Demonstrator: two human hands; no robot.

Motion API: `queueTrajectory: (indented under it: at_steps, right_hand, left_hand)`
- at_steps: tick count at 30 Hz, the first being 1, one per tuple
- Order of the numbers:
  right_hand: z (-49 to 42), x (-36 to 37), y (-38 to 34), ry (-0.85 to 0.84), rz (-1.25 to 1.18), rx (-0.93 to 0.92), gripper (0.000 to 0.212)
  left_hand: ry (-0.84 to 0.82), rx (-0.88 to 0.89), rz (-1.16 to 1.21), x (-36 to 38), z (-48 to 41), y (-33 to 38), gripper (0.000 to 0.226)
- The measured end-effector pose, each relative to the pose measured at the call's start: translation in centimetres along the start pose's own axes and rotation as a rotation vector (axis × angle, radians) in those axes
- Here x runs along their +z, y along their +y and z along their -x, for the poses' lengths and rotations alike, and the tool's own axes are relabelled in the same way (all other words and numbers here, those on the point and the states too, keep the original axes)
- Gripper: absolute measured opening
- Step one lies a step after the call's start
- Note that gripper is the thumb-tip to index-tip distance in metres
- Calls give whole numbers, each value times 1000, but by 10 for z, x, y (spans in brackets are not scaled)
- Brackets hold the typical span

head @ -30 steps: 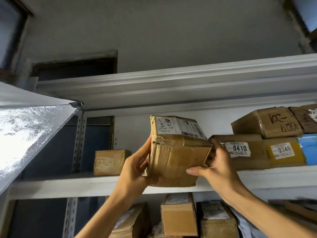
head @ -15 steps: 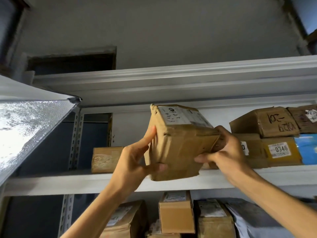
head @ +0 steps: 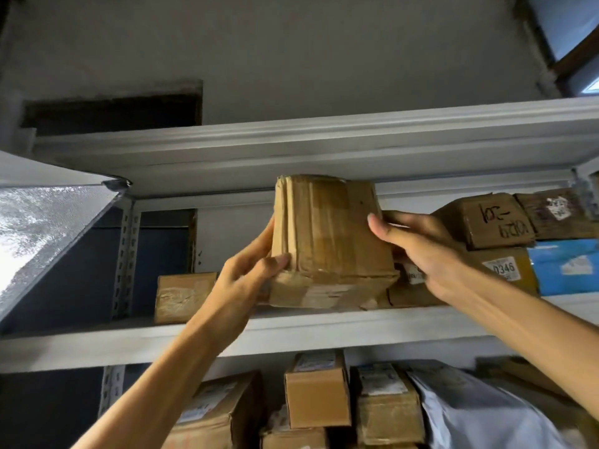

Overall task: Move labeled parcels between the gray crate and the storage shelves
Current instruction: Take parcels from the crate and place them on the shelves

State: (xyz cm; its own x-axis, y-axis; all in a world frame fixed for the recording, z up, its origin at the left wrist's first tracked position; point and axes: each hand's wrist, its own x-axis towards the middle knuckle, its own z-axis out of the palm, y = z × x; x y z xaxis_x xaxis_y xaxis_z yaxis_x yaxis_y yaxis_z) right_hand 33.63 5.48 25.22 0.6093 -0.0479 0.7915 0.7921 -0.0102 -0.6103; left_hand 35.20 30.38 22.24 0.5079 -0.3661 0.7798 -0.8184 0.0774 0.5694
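Note:
A worn brown cardboard parcel (head: 327,241) is tilted back, its near bottom edge at the grey shelf (head: 291,332) and its label turned out of sight. My left hand (head: 246,277) grips its left side, thumb on the front. My right hand (head: 424,247) presses its right side with fingers spread along the edge. The gray crate is not in view.
A taped box (head: 183,296) sits on the same shelf to the left. To the right are stacked parcels: one with handwriting (head: 486,220), a yellow one marked 0346 (head: 505,270), a blue one (head: 567,265). More boxes (head: 317,390) fill the shelf below. The upper shelf (head: 324,147) hangs close overhead.
The parcel has been lifted and tipped backward onto the shelf, so its labelled face has turned away. Both hands rose with it and the 0410 box is now mostly hidden.

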Motion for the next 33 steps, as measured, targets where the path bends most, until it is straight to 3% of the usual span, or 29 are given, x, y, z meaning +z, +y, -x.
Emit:
queueTrajectory:
  at_steps: [2, 4, 6, 8, 10, 11, 18, 23, 28, 33]
  right_hand:
    - [-1, 1, -7, -108, -75, -9, 43]
    - [-1, 0, -15, -196, -128, -23, 38]
    - [-3, -1, -27, -321, -46, -77, 33]
    - [-7, -2, -32, -421, 82, -100, 54]
    - [-9, -1, -31, -411, 189, -98, 78]
    - [-9, 0, -28, -381, 213, -114, 78]
    - [-12, 16, -23, -174, 101, -120, 13]
    - [-14, 29, -15, -162, 166, -58, 19]
    - [-23, 51, 18, -189, 279, 3, 23]
    - [-39, 75, 64, -105, 277, 33, 20]
  left_hand:
    - [67, -109, 146, 0, -7, 1, 65]
    - [123, -243, 286, 3, -11, -1, 57]
    - [109, -258, 346, 5, -10, 2, 61]
    - [92, -256, 349, 4, -9, 7, 66]
    - [37, -279, 302, 2, -5, 13, 78]
    - [16, -271, 267, 2, -3, 15, 84]
    - [147, -16, -7, -4, -5, 32, 56]
    - [218, -104, -164, -14, -9, 37, 54]
    - [412, -127, -232, -24, 0, 10, 31]
    - [459, -121, -467, -41, 0, -20, 30]
